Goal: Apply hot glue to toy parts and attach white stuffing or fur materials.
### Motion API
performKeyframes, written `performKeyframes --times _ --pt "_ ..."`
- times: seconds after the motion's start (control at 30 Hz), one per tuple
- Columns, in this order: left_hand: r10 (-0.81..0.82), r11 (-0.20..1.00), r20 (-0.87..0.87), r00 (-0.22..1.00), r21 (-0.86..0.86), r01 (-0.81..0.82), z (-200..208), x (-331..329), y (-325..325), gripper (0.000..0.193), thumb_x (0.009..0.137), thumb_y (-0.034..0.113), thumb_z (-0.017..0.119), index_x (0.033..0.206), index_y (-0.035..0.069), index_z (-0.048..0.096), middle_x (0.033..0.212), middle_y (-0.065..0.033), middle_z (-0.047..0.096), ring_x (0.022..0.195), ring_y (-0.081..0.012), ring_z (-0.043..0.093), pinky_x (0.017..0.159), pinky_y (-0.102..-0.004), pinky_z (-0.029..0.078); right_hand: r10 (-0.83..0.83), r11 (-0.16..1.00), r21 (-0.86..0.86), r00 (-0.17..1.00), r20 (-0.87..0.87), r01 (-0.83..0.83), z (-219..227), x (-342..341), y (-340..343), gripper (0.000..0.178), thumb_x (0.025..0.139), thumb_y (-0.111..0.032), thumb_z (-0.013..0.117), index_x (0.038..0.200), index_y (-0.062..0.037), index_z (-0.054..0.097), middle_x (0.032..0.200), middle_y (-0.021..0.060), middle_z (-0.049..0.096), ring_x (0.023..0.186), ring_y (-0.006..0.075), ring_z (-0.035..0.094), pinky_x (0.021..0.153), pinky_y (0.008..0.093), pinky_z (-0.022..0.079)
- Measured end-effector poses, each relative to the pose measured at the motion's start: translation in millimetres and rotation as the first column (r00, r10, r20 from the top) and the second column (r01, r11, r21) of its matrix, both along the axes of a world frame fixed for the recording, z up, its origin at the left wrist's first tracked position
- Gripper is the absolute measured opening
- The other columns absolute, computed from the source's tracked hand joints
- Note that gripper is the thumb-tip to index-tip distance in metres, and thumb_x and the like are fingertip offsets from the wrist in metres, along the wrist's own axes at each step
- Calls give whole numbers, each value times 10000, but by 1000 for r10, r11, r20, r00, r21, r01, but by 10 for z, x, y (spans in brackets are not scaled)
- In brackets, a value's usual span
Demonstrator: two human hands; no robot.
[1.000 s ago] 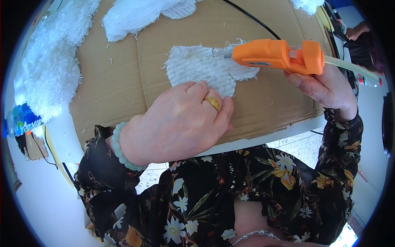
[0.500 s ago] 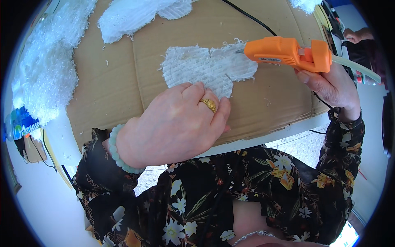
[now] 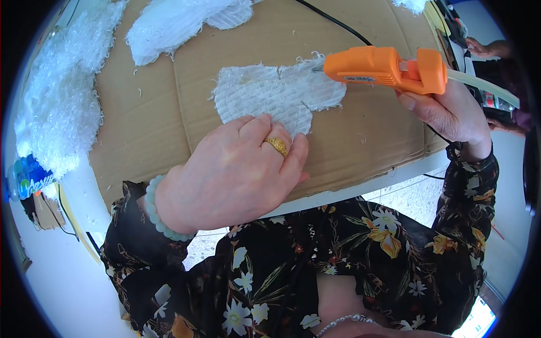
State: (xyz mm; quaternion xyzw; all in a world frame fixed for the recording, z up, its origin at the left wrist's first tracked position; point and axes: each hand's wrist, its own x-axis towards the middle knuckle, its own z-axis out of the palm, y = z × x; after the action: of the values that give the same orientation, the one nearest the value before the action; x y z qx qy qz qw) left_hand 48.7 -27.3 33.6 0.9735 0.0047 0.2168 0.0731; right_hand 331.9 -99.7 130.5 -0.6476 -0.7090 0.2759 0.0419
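Note:
A white, fray-edged fabric piece (image 3: 253,93) lies flat on brown cardboard. My left hand (image 3: 231,163), with a gold ring and a beaded bracelet at its wrist, has its bent fingers closed on the piece's near edge; the fingertips are partly hidden. In my right hand (image 3: 451,115) is an orange hot glue gun (image 3: 366,65), its nozzle pointing left at the top right of the fabric. A pale glue stick (image 3: 484,87) sticks out from the back of the gun. The fingers around the handle are mostly covered by the gun's body.
Fluffy white fabric (image 3: 62,84) is heaped at the left, above a blue package (image 3: 34,174). Another white fabric piece (image 3: 174,28) lies at the far side of the cardboard (image 3: 146,124). A black cord (image 3: 332,21) runs behind the gun. Another person's hands (image 3: 487,49) show at the right rim.
The fabric, cardboard and both hands appear shifted slightly left in the view. The nozzle stays at the fabric's top right. At the right rim, more of the other person's hands shows.

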Motion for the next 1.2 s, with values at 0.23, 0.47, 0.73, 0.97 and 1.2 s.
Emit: performKeyframes --times 0.23,0.47,0.73,0.97,1.2 --pt "-6 1000 1 1000 12 6 2 5 3 377 733 242 669 955 -61 635 746 -97 575 713 -214 537 593 -294 478 40 990 -135 996 82 -28 9 -50 64 390 881 -282 610 1131 12 556 924 92 593 823 213 564 760 292 448" --pt "-4 1000 -12 1000 -5 4 30 -22 -11 378 733 243 669 956 -59 634 746 -95 574 719 -213 540 594 -294 478 -50 998 -51 997 -57 47 -11 220 -73 434 885 -301 607 1169 20 536 917 69 599 813 161 556 733 267 450" --pt "29 997 -157 987 -59 -39 95 -38 -12 413 726 246 727 1042 -2 631 925 -136 619 865 -283 626 710 -355 531 9 992 127 991 -131 8 -22 182 -87 435 885 -270 606 1200 15 516 937 47 606 817 114 537 726 227 420" --pt "27 997 -164 986 -62 -38 92 -47 5 415 725 244 729 1045 0 631 922 -135 618 864 -281 625 707 -354 530 -108 987 -122 994 -6 106 68 68 6 392 894 -260 593 1161 20 531 952 57 611 825 153 551 745 250 423" --pt "27 997 -173 985 -61 -38 116 -45 -15 422 719 244 732 1048 0 630 932 -135 615 865 -278 623 708 -351 528 0 999 37 1000 -16 1 4 48 -28 383 898 -288 588 1123 19 542 871 51 565 754 154 515 704 264 418"
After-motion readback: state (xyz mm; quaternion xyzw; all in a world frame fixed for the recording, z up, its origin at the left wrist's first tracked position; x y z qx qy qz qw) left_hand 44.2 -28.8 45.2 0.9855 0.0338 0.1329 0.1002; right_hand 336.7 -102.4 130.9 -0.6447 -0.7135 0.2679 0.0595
